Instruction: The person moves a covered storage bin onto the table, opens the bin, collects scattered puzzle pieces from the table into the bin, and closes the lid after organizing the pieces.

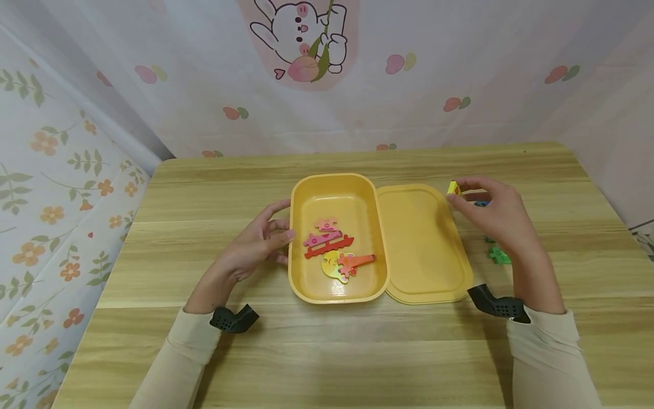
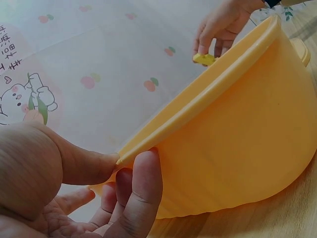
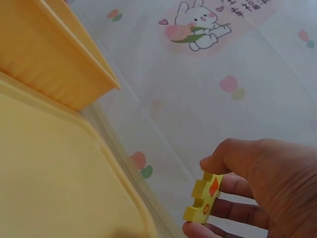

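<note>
My left hand (image 1: 259,240) holds the left wall of a deep yellow plastic box (image 1: 339,180). In the left wrist view, its thumb (image 2: 96,166) lies at the rim and the fingers are against the outside. Inside the box lie several puzzle pieces: a red one (image 1: 329,246), a pink one (image 1: 327,237), a round yellow one (image 1: 331,263) and an orange one (image 1: 364,261). Over the lid's far right corner, my right hand (image 1: 493,207) pinches a yellow puzzle piece (image 3: 204,201) with orange marks between thumb and fingers.
A flat yellow lid (image 1: 421,244) lies against the box's right side. Right of it are green puzzle pieces (image 1: 499,255) and a blue piece (image 1: 481,203), partly hidden by my right hand and arm. Wooden tabletop (image 1: 357,352) surrounds everything; a printed curtain (image 1: 409,108) hangs behind.
</note>
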A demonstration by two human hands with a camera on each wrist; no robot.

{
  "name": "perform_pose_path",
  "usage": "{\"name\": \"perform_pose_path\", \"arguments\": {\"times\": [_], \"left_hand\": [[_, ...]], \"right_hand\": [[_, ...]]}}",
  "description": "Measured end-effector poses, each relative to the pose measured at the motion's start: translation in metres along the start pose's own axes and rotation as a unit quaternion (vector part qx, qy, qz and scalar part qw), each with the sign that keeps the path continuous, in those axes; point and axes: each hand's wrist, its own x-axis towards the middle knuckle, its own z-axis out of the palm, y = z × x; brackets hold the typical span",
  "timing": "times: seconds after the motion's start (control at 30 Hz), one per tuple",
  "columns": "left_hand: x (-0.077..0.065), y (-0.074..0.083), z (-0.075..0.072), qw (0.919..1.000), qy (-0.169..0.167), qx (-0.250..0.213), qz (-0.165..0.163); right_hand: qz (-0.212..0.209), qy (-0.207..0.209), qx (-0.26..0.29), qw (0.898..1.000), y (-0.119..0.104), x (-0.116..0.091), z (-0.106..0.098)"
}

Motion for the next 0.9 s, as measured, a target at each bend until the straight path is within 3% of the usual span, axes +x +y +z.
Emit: {"name": "perform_pose_path", "arguments": {"times": [0.27,0.5,0.9], "left_hand": [[0.000,0.000,0.000,1.0000,0.002,0.003,-0.001],[0.000,0.000,0.001,1.0000,0.003,0.003,0.001],[0.000,-0.001,0.001,1.0000,0.003,0.004,0.003]], "right_hand": [[0.005,-0.007,0.017,1.000,-0.004,0.001,0.002],[0.019,-0.038,0.046,0.998,-0.010,0.002,0.004],[-0.020,-0.054,0.131,0.990,-0.020,0.001,0.011]]}}
